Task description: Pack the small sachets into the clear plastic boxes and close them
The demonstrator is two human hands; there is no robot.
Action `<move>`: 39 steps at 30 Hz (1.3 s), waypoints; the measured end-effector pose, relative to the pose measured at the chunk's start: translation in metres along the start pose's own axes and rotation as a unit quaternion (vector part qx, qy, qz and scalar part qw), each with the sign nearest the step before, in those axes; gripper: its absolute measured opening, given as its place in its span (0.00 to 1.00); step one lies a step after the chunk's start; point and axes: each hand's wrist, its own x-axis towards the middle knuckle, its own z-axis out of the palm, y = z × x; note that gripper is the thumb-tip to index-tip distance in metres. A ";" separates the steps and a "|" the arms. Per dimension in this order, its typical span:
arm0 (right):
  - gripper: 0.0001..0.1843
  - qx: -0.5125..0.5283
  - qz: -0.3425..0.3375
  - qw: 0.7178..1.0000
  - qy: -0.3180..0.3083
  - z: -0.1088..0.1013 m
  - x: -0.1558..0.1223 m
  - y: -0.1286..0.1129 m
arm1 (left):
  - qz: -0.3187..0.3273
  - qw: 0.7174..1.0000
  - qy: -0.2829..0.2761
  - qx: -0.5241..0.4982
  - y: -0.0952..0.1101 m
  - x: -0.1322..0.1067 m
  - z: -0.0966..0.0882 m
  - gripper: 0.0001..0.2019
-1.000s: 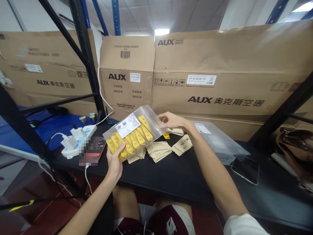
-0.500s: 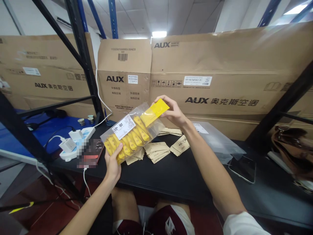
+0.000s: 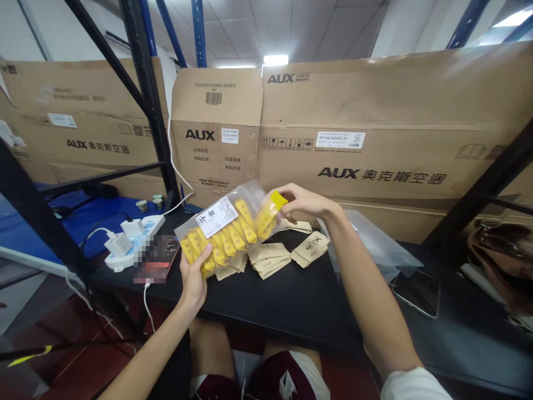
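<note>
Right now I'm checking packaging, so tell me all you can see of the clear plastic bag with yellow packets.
The clear, thin-looking plastic bag has a white printed label; overlapping yellow packets show through. It slants above the black tabletop, right end higher in view. The left hand grips its lower left part. At the right end, the right hand holds another yellow packet, apparently partly inside.

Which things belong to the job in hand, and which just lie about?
Seemingly in use:
clear plastic bag in the left hand
glossy yellow packet at its mouth, by the right hand

Seemingly lying about:
white-blue plastic power strip
dark rectangular phone
tan paper packets, perhaps
</note>
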 end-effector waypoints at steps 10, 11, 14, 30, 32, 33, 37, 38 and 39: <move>0.32 -0.054 0.096 0.987 -0.120 0.006 0.002 0.005 | 0.004 0.998 -0.045 0.043 -0.005 -0.002 -0.005 0.39; 0.31 -0.074 0.076 0.988 -0.116 0.004 0.000 0.004 | 0.006 0.998 -0.043 0.040 -0.004 -0.002 -0.005 0.39; 0.29 -0.096 0.019 0.985 -0.144 0.000 -0.006 -0.001 | 0.001 0.998 -0.060 0.028 -0.003 -0.004 -0.004 0.37; 0.38 -0.073 -0.017 0.995 -0.068 0.014 -0.003 -0.011 | -0.016 0.999 -0.019 -0.037 0.001 -0.002 0.000 0.34; 0.31 -0.124 0.004 0.991 -0.056 0.014 0.004 -0.008 | -0.016 0.999 -0.025 -0.030 0.001 -0.001 0.000 0.34; 0.29 -0.156 0.012 0.987 -0.032 0.015 0.006 -0.008 | -0.018 0.999 -0.026 -0.030 0.001 -0.001 0.000 0.33; 0.13 -0.287 -0.093 0.929 0.216 0.021 0.000 -0.020 | -0.033 0.998 -0.022 -0.045 0.001 0.002 0.000 0.31; 0.11 -0.288 -0.138 0.903 0.288 0.023 -0.006 -0.025 | -0.036 0.998 -0.021 -0.050 0.001 0.003 0.000 0.31; 0.11 -0.268 -0.173 0.889 0.327 0.024 -0.014 -0.029 | -0.038 0.998 -0.018 -0.056 0.001 0.004 -0.001 0.30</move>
